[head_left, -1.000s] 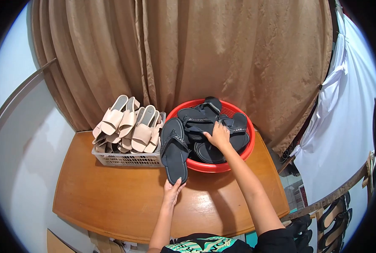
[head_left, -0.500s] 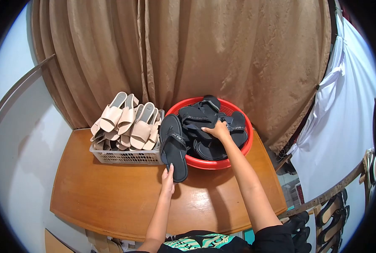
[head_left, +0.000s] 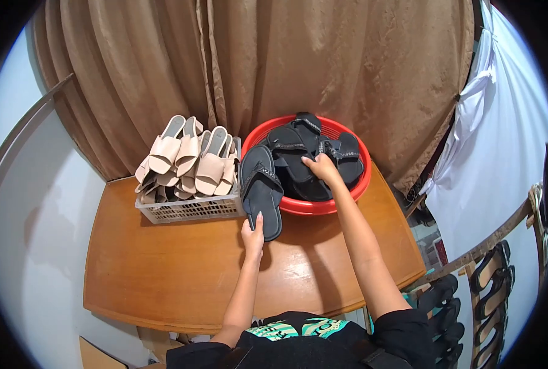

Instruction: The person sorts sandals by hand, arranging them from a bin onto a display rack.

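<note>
Gripping one black sandal [head_left: 261, 195] by its heel end: left hand [head_left: 253, 238], thumb on top of the footbed, other fingers mostly hidden. That sandal is at the left front of the red basket [head_left: 314, 209], toe end overlapping the rim in view; can't tell if touching. Right hand [head_left: 323, 168] is over the piled black sandals [head_left: 288, 138] inside the basket, thumb out leftward; fingers hidden, can't tell if pinching. Left of basket: pale crate [head_left: 191, 213], heaped beige slides [head_left: 210, 172]. Under basket: wooden table [head_left: 169, 264]. Behind it: brown curtain [head_left: 347, 61].
</note>
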{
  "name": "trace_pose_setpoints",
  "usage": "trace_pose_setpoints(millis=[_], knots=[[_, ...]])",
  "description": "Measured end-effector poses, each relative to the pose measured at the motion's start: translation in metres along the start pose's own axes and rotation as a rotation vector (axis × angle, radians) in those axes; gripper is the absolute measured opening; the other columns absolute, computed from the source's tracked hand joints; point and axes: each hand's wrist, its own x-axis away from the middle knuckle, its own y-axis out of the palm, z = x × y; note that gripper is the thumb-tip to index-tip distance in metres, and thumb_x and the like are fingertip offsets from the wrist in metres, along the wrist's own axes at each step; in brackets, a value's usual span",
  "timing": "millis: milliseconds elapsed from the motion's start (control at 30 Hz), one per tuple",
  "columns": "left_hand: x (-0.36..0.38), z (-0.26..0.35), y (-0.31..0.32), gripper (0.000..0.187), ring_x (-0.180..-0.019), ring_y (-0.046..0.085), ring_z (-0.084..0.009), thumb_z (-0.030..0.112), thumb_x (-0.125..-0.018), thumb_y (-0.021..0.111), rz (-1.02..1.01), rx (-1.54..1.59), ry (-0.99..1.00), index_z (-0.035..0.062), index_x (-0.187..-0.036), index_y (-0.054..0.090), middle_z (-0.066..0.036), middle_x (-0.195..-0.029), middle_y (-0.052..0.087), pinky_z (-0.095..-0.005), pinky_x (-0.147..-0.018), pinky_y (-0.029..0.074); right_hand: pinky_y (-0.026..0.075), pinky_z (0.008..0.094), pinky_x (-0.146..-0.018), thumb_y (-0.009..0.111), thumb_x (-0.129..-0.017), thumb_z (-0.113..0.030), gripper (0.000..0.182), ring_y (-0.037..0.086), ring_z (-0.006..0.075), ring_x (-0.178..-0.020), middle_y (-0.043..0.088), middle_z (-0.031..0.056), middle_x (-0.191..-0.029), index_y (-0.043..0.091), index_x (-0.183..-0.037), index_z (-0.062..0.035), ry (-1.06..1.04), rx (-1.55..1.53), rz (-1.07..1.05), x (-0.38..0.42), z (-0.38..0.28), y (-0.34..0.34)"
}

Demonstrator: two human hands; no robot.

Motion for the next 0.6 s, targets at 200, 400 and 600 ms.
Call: trace_pose_setpoints(millis=[200,400,600], knots=[[0.031,0.028,0.001,0.018,-0.065,0.046,-0.0049,0.02,-0.081,0.054,-0.1,0.039,0.024,0.003,-0.078,0.051,0.0,-0.072,0.053,-0.0192,-0.059,0.039,0.035,0.0197,-0.046,0.054,-0.079,-0.033,0.028,0.041,0.0038,-0.052,0.049,-0.0056,-0.062,0.058,-0.08,-0.0046,0.299,-0.916,-0.018,0.088,0.03,-0.012],[0.075,0.041,0.03,0.011,-0.068,0.046,-0.0042,0.012,-0.081,0.053,-0.284,0.076,0.027,0.0027,-0.081,0.048,0.0,-0.077,0.052,-0.0186,-0.062,0.039,0.038,0.0184,-0.066,0.048,-0.085,-0.02,0.032,0.045,0.0034,-0.071,0.051,-0.0025,-0.083,0.047,-0.106,0.0036,0.065,-1.025,0.461,0.192,0.059,-0.026],[0.123,0.012,0.068,0.01,-0.074,0.047,-0.0061,0.01,-0.081,0.053,-0.547,0.086,-0.065,0.0017,-0.083,0.048,-0.002,-0.079,0.053,-0.0202,-0.068,0.038,0.035,0.021,-0.082,0.046,-0.086,-0.016,0.032,0.046,0.0082,-0.094,0.051,0.0062,-0.104,0.042,-0.11,0.0052,0.171,-0.931,0.816,0.294,0.105,-0.045]])
